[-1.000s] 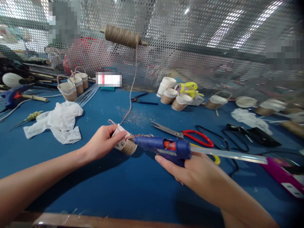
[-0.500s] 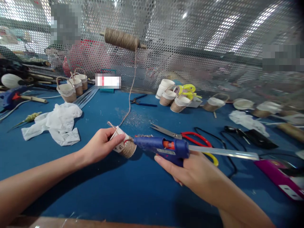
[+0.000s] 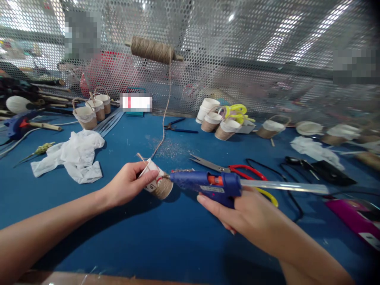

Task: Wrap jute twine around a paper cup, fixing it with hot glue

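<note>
Tilted in my left hand (image 3: 130, 181) is a small paper cup (image 3: 154, 184), its lower part wound with brown twine. My left thumb and fingers are closed on its white upper part. My right hand (image 3: 234, 209) grips a blue hot glue gun (image 3: 204, 185), with a clear glue stick (image 3: 285, 186) standing out of its back. The gun's nozzle meets the cup's side or is just beside it; I cannot tell which. From the cup a strand of twine (image 3: 165, 118) runs up to a twine spool (image 3: 152, 50) on the mesh.
Open scissors (image 3: 218, 168) with red and yellow handles lie behind the glue gun. Farther back are pliers (image 3: 178, 127), several twine-wrapped cups (image 3: 226, 130) and white crumpled cloth (image 3: 71, 154). A second glue gun (image 3: 18, 124) is at left. Perforated metal mesh (image 3: 196, 75) closes off the back.
The whole view has shifted slightly to the right. The cup and glue gun stay together, with both hands keeping the same grips.
</note>
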Action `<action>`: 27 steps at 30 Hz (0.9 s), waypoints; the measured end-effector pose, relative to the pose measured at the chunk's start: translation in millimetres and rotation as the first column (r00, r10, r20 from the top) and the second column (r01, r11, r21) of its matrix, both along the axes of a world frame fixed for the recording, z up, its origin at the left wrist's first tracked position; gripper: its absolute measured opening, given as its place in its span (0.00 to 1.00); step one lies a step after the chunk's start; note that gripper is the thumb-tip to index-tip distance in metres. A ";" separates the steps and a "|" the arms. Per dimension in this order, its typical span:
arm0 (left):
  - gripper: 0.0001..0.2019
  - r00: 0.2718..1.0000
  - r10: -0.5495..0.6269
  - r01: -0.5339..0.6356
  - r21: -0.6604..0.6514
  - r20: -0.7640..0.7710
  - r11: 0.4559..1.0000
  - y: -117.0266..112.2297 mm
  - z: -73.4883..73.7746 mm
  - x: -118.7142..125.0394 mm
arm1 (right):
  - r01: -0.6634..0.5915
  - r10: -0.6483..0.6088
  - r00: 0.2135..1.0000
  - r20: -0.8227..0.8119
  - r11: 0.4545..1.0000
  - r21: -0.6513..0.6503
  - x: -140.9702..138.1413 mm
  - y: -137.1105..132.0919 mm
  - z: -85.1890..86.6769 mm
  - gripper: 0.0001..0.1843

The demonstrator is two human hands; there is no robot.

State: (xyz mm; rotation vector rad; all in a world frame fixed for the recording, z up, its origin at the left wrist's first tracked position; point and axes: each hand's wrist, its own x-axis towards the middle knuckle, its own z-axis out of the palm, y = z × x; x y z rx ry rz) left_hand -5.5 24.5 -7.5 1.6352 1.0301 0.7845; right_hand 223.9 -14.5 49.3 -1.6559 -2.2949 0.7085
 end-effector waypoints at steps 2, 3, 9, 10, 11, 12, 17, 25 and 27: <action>0.17 1.000 -0.012 0.012 0.007 0.004 1.000 -0.2 0.5 -0.6 | 0.021 -0.024 0.999 -0.046 0.998 -0.065 -0.2 2.1 1.0 0.12; 0.17 1.000 -0.016 0.016 0.012 0.004 1.000 -0.4 0.8 -0.8 | 0.032 -0.038 0.997 -0.065 0.995 -0.091 -0.4 2.7 1.5 0.12; 0.17 0.999 -0.032 0.032 0.022 -0.007 0.999 -2.2 1.3 -0.6 | 0.051 -0.063 0.996 -0.059 0.983 -0.179 -0.1 2.8 3.0 0.23; 0.17 0.999 -0.037 0.037 0.025 -0.005 0.999 -2.5 1.1 -0.5 | 0.050 -0.062 0.996 -0.059 0.981 -0.186 0.3 2.8 3.0 0.24; 0.17 0.999 -0.039 0.040 0.029 -0.003 0.999 -2.6 0.9 -0.5 | 0.049 -0.063 0.996 -0.063 0.980 -0.193 0.8 3.1 2.8 0.25; 0.17 0.999 -0.042 0.042 0.030 0.000 0.999 -2.6 0.7 -0.6 | 0.050 -0.065 0.995 -0.069 0.979 -0.197 1.4 3.5 2.5 0.25; 0.16 0.998 -0.061 0.060 0.025 0.012 0.998 -1.4 0.4 -1.5 | 0.043 -0.063 0.993 -0.100 0.980 -0.196 3.9 7.0 1.1 0.21; 0.14 0.993 -0.116 0.115 0.111 -0.002 0.987 -1.6 -0.6 -4.4 | 0.001 -0.047 0.984 -0.172 0.967 -0.254 5.7 6.4 3.5 0.20; 0.13 0.992 -0.128 0.127 0.146 -0.002 0.981 -1.7 -0.2 -5.1 | 0.002 -0.053 0.981 -0.187 0.964 -0.265 7.1 5.1 3.6 0.19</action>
